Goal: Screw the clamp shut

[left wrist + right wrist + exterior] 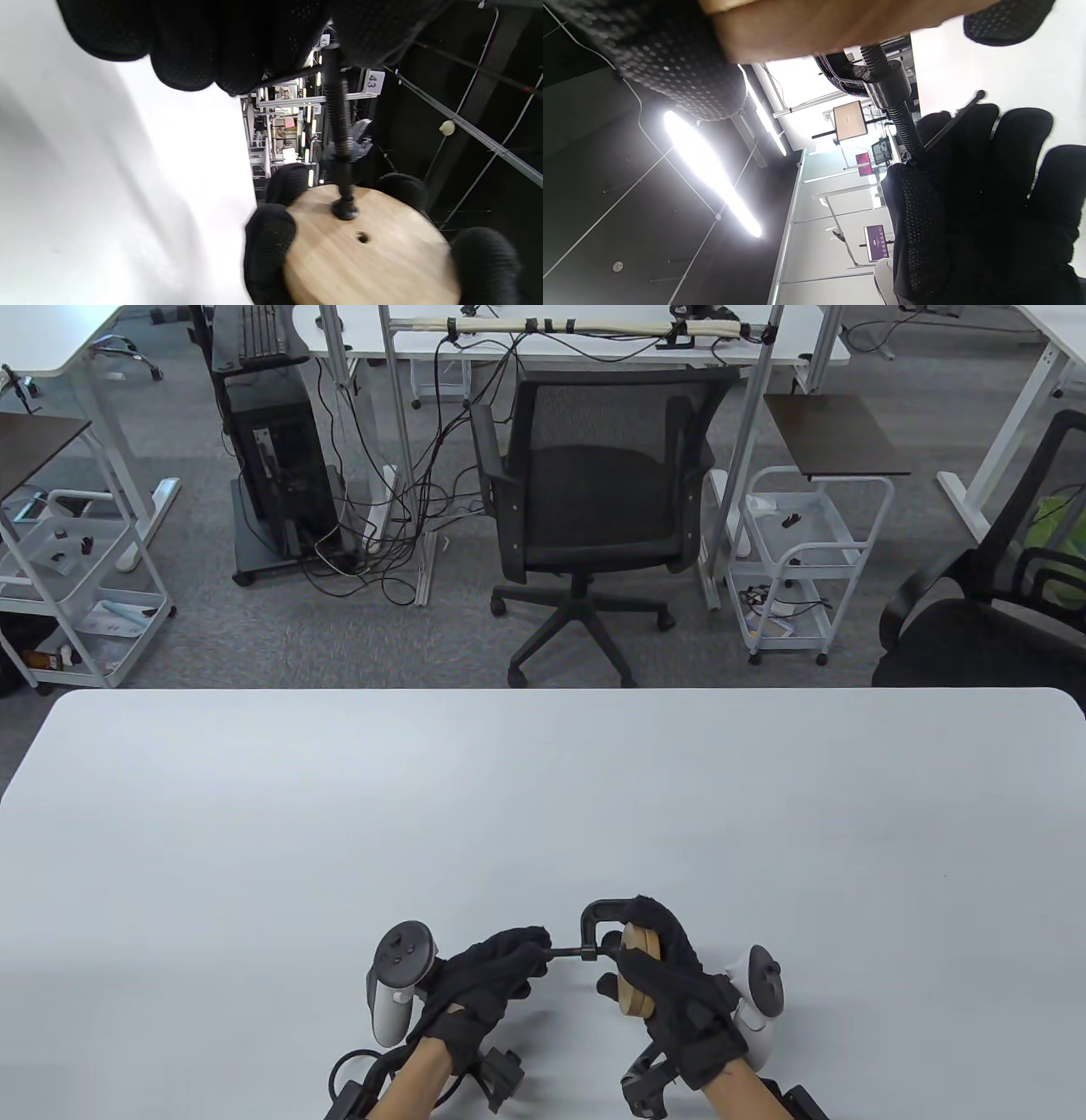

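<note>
A black C-clamp point(594, 914) is held above the white table point(543, 814) near its front edge, with a round wooden disc point(636, 980) in its jaw. My right hand point(670, 976) grips the disc and the clamp frame. My left hand point(501, 963) pinches the handle end of the clamp's screw point(570, 955). In the left wrist view the threaded screw point(339, 127) ends in a pad touching the disc point(369, 254). In the right wrist view the screw point(903, 123) passes through the frame's threaded boss point(888, 87) under the disc point(814, 25), with the left hand point(975, 203) on the handle.
A black office chair point(594, 492) stands beyond the table's far edge. White trolleys point(797, 560) and desks stand further back on the grey carpet. White trackers point(399, 976) sit on the backs of both hands.
</note>
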